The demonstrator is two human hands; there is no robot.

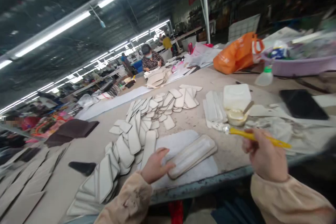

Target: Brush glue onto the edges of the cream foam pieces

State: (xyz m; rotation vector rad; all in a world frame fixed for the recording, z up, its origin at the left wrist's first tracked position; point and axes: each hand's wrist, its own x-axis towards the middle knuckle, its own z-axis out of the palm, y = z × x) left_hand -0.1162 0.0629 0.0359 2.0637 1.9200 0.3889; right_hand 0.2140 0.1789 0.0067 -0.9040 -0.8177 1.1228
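My right hand (266,154) is closed around the yellow handle of a brush (237,132), whose whitish head points left beside a small bowl of pale paste (236,117). A stick or spatula leans in that bowl. In front of me, a long pale panel with rounded corners (193,155) lies flat on a white sheet (183,140); a whitish streak runs along its face. My left hand (156,164) is at the panel's left end, thumb and fingers apart. Whether its thumb touches the panel I cannot tell. Many similar pale pieces (133,138) lie overlapped to the left and beyond.
Behind the bowl stands a white container (237,97), beside some pale strips (214,106). Farther right are a dark flat slab (303,103), a squeeze bottle (264,77), an orange bag (237,54) and a purple basin (299,66). Across the table a masked person (152,59) handles pale pieces.
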